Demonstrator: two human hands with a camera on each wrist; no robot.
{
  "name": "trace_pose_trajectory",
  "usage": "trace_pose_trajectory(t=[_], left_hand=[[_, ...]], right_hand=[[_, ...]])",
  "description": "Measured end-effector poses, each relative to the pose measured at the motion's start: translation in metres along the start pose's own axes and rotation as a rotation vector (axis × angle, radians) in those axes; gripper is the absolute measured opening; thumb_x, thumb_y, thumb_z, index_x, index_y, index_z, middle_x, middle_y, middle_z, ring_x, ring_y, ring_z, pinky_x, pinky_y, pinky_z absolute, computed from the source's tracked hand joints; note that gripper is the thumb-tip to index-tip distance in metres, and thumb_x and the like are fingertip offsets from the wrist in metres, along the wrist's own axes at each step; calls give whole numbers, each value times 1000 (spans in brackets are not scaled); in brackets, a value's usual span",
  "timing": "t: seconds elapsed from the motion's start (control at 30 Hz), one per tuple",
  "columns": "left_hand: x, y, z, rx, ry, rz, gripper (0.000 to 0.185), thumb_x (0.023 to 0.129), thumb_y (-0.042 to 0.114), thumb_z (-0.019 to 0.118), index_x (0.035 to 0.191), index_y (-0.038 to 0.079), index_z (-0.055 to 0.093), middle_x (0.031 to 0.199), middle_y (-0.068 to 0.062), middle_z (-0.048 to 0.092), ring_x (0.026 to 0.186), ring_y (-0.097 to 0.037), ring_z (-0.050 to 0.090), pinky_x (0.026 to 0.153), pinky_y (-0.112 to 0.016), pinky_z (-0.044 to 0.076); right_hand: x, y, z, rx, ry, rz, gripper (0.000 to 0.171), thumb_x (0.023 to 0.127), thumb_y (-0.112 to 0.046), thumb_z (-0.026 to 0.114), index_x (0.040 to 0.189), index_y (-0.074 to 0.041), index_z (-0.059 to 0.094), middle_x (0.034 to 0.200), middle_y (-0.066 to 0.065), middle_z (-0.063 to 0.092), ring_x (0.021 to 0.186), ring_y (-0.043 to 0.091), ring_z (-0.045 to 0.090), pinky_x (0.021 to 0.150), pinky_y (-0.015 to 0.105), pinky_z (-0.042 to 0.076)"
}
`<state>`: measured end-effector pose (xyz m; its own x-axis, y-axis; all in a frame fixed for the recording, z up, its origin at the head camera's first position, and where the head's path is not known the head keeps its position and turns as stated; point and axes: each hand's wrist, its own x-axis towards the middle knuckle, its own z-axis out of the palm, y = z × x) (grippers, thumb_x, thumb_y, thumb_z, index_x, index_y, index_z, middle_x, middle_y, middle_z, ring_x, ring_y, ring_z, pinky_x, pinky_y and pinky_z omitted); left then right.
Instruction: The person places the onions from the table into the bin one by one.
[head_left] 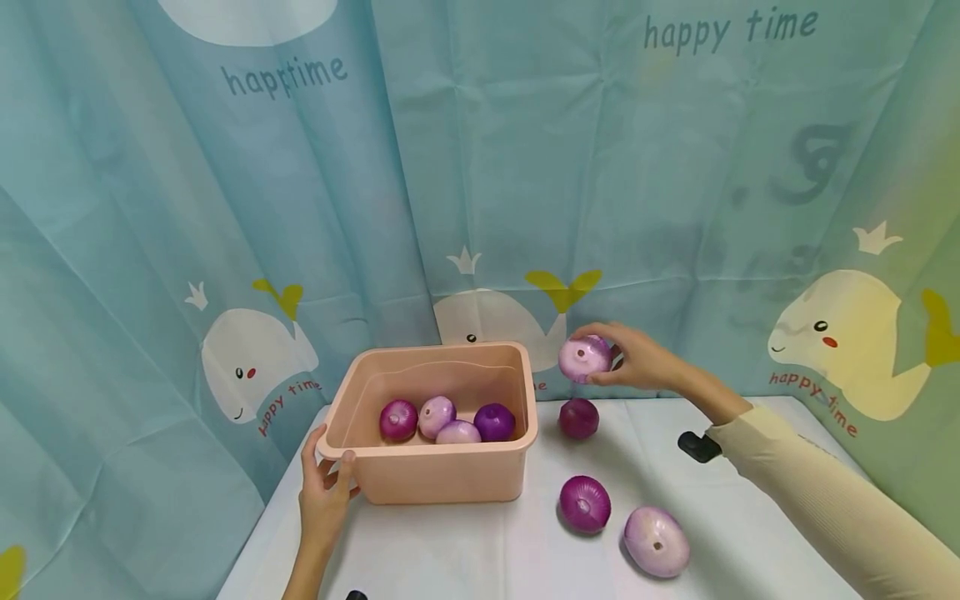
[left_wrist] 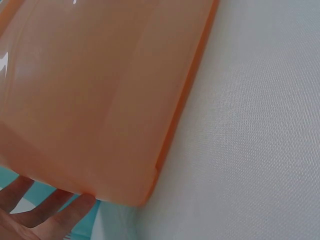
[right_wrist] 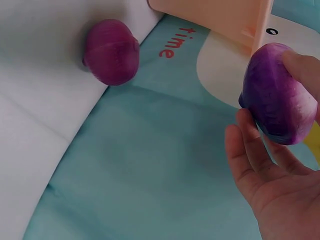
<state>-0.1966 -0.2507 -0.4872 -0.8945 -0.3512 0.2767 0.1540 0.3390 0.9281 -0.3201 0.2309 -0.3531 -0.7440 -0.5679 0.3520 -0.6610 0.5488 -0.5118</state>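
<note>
Head view: a person is sitting or standing at a white-covered table, with a teal whale-print curtain hanging behind it.
Right hand: the right hand is gripping a pale purple onion between curled fingers and thumb, holding it in the air just right of the tub's far right corner.
Left hand: the left hand is gripping the near left corner of a peach plastic tub, thumb curling over the rim.
Tub contents: four onions are lying together along the tub floor, a dark red one, two pale ones and a deep purple one.
Loose onions: a dark onion is sitting on the table just below the held one; a magenta onion and a larger pale onion are lying nearer the person, close together.
Left wrist view: the tub wall is filling most of the picture, with fingertips showing under its edge; whether they are pressing the underside is hard to tell.
Right wrist view: the held onion is appearing purple fading to white, fingers wrapping around it, the dark onion lying well apart at the table's edge.
</note>
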Motion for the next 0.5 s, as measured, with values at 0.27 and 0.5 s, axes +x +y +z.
trace_pose_trajectory(t=[0.27,0.5], left_hand=[[0,0,0,9,-2,3,68,106,29,58,162,27,20,151,-27,47,111,-46,63,71,-42,63],[-1,1,0,9,5,7,67,106,28,57,162,27,20,151,-27,47,112,-48,63,70,-41,63]], right_hand=[[16,-10,-1,-41,-20,-11,63,79,-12,89,136,-17,62,120,12,61,99,26,60,79,42,61],[48,-38,-1,-95,-91,-7,61,80,-19,89,135,-19,63,115,10,62,98,25,60,82,46,59]])
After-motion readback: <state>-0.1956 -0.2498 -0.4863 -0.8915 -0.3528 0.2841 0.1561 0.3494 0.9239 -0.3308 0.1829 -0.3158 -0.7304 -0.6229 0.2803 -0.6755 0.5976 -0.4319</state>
